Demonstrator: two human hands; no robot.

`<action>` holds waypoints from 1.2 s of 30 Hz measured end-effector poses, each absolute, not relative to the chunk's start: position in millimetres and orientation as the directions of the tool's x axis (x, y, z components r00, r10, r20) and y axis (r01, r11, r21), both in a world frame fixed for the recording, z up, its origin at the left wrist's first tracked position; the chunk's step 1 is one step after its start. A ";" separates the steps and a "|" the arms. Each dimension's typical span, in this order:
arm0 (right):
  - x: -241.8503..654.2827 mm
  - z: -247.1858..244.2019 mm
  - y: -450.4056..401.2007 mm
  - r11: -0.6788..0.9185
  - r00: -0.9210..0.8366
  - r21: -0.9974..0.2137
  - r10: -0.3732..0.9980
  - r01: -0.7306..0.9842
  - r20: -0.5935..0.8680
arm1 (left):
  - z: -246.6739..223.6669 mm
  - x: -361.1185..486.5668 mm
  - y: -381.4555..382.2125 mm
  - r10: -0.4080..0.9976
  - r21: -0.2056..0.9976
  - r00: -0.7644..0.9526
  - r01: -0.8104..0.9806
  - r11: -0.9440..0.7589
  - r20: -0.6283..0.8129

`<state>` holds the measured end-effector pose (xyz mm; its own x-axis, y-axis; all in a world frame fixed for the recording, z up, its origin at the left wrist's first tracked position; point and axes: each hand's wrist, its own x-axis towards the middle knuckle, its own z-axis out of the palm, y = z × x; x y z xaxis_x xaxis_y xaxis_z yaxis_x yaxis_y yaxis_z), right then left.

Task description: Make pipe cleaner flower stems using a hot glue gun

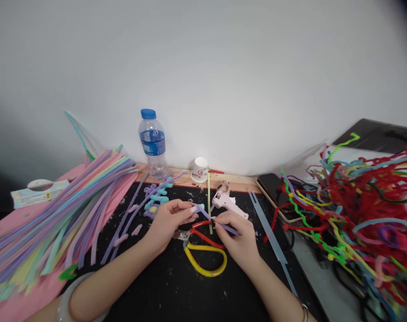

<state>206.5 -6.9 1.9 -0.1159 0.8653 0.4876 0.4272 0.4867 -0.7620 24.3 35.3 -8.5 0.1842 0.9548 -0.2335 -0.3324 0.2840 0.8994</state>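
Note:
Between my two hands stretches a purple pipe cleaner (206, 213). My left hand (172, 220) pinches its curled end, where a bit of light blue shows. With thumb and fingers closed, my right hand (236, 232) grips it farther along, and its tail sticks out past the fingers. Below the hands lie scissors with red and yellow handles (206, 270). Just behind my right hand is a pale pink glue gun (227, 200). Beyond my left hand are twisted light blue and purple pipe cleaner shapes (160, 196).
Pastel pipe cleaners (86, 210) are heaped on the left, near a tape roll (39, 192). A water bottle (152, 145) and paper cup (200, 170) stand by the wall. To the right are a phone (273, 192) and a tangled pile of coloured pipe cleaners (367, 201).

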 end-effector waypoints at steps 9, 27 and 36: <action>207.7 -2.8 -3.7 0.487 -0.189 -0.735 0.870 0.472 0.455 | -7.0 21.7 36.9 0.930 0.794 0.254 -0.489 0.360 -0.266; 213.8 -6.6 4.5 0.455 -0.145 -0.722 0.881 0.521 0.450 | -7.7 20.1 36.6 0.849 0.714 0.426 -0.484 0.507 -0.314; 213.7 -7.6 3.8 0.449 -0.152 -0.726 0.886 0.520 0.438 | -8.5 19.0 35.4 0.782 0.721 0.534 -0.398 0.567 -0.320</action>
